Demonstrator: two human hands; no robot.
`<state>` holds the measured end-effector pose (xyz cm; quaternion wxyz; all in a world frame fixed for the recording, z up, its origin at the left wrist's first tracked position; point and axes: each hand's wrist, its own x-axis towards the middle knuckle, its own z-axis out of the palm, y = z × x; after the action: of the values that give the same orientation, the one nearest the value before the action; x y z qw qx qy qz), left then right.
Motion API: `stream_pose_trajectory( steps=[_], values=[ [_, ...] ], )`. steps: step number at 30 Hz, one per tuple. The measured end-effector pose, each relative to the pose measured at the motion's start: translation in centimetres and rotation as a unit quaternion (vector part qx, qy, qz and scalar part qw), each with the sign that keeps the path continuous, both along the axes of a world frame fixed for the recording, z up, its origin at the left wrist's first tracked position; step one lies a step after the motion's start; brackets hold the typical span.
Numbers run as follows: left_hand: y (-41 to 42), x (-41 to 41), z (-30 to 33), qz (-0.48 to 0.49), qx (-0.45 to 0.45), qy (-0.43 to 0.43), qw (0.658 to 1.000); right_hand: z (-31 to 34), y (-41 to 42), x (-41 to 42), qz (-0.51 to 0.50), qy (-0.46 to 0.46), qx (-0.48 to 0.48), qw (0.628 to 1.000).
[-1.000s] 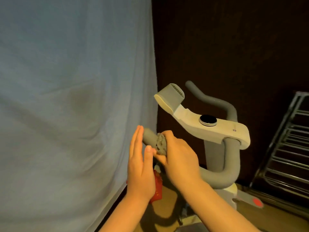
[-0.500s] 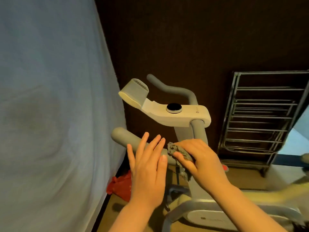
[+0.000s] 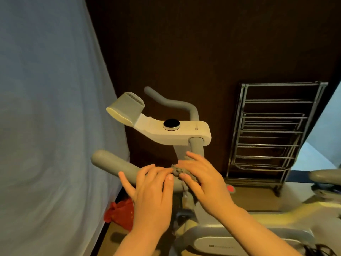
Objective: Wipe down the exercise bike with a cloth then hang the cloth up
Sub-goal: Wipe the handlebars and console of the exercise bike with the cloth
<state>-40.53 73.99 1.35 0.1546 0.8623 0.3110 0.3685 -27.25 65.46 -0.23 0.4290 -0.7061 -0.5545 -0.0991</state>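
Compared with half a second earlier, the left hand [image 3: 151,198] has dropped from standing upright beside the bar to lying over the grey padded handlebar [image 3: 118,166] of the white and grey exercise bike [image 3: 177,131], fingers now bent over the foam with the thumb spread toward the lower left; the right hand [image 3: 204,183] has flattened, its fingers stretched out instead of curled. The small crumpled grey cloth [image 3: 178,171] sits at centre frame, bunched on the near handlebar between the two hands, pressed there under the right palm and extended fingers, with a short tail hanging down below the bar; the left fingertips touch its left edge. The near handlebar's long axis runs from its rounded end at centre left down to the right toward the hands. The bike's white console arm points to the upper left, ending in a ribbed grey holder [image 3: 127,108], with one round black dial [image 3: 171,124] on top. One cloth, two hands, two handlebar ends show. One folded chrome wire drying rack [image 3: 273,133] leans against the dark wall at right, one pale blue sheet [image 3: 46,126] fills the left, and one red crumpled fabric [image 3: 120,213] lies on the floor.
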Motion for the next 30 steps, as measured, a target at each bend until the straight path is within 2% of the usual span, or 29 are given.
stream_pose_trajectory(
  steps=[2, 5, 8, 10, 12, 14, 16, 19, 22, 25, 30],
  values=[
    [-0.3, 0.8, 0.3, 0.029, 0.0, 0.004, 1.0, 0.6, 0.4, 3.2, 0.032, 0.04, -0.005, 0.999],
    [-1.3, 2.5, 0.5, 0.067, -0.012, 0.013, 0.998, 1.3, 1.2, 4.7, 0.029, 0.168, 0.017, 0.985],
    [-1.7, 3.8, 0.7, 0.115, -0.025, 0.016, 0.993, 0.0, 0.8, 1.8, -0.005, 0.207, 0.069, 0.976],
    [-1.7, 4.4, 0.8, 0.142, -0.021, 0.018, 0.989, -0.2, 0.3, 1.5, 0.011, 0.237, 0.073, 0.969],
    [-1.7, 5.0, 0.9, 0.143, -0.009, 0.025, 0.989, 0.4, 1.2, 3.8, 0.025, 0.308, 0.079, 0.948],
    [-1.7, 5.9, 1.4, 0.128, 0.003, 0.038, 0.991, 1.3, 2.3, 5.6, -0.025, 0.343, 0.103, 0.933],
    [-1.7, 7.0, 2.3, 0.108, -0.029, 0.042, 0.993, 1.3, 2.8, 4.9, -0.068, 0.372, 0.136, 0.916],
    [-1.9, 8.2, 2.9, 0.142, -0.067, 0.046, 0.986, 0.5, 1.7, 1.7, -0.05, 0.419, 0.136, 0.896],
    [-2.5, 8.6, 2.6, 0.196, -0.036, 0.073, 0.977, 0.5, 2.5, 3.8, -0.063, 0.403, 0.132, 0.903],
    [-2.6, 8.7, 2.0, 0.227, -0.025, 0.042, 0.973, 0.7, 3.1, 5.7, -0.05, 0.343, 0.154, 0.925],
    [-2.6, 9.3, 1.8, 0.28, -0.031, -0.013, 0.96, -0.9, 1.9, 5.6, 0.06, 0.222, 0.099, 0.968]
  ],
)
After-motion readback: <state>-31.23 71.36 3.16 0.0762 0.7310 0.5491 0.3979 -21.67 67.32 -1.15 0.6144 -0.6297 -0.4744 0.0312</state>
